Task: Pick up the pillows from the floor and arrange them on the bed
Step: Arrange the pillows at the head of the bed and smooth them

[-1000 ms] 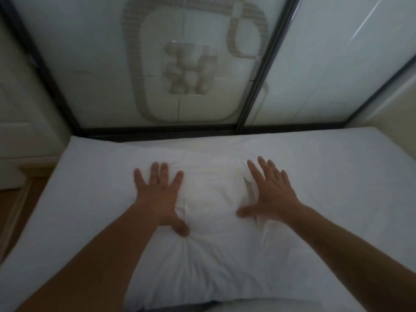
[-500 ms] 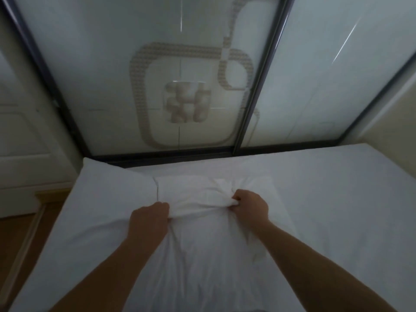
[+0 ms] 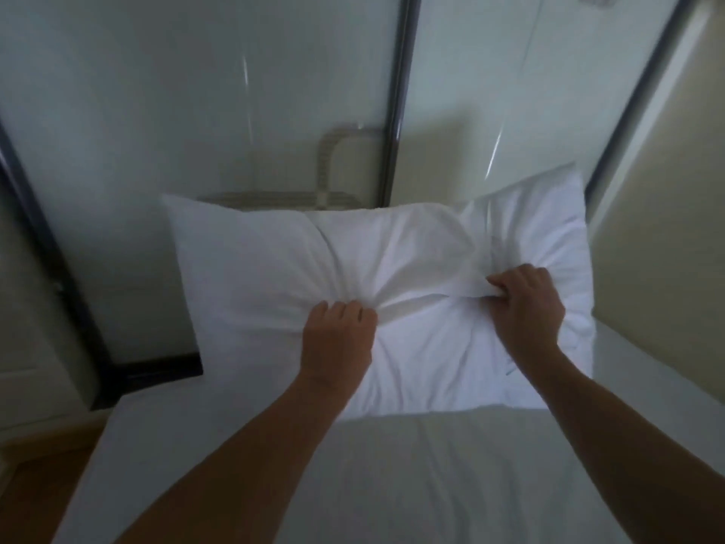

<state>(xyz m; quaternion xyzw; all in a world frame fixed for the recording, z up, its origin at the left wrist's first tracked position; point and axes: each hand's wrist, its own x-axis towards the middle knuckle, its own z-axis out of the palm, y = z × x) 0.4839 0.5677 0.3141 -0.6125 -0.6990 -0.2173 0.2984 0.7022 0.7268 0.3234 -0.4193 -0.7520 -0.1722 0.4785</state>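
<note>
A white pillow (image 3: 255, 268) stands up on edge at the head of the bed (image 3: 392, 484), raised against the glass panels behind it. My left hand (image 3: 337, 339) is closed on a bunch of its cover near the middle. My right hand (image 3: 525, 304) grips the cover further right, pinching a fold. The fabric wrinkles out from both fists. The pillow's lower edge is at the white sheet. No other pillow is in view.
Frosted glass panels (image 3: 196, 111) with dark frames (image 3: 396, 111) rise behind the bed head. A beige wall (image 3: 667, 229) is on the right. On the left, a strip of wooden floor (image 3: 35, 484) runs beside the bed, with a pale door or cabinet above it.
My hands went from flat on the lying pillow to fists on its cover. The pillow has been lifted from flat to standing against the glass.
</note>
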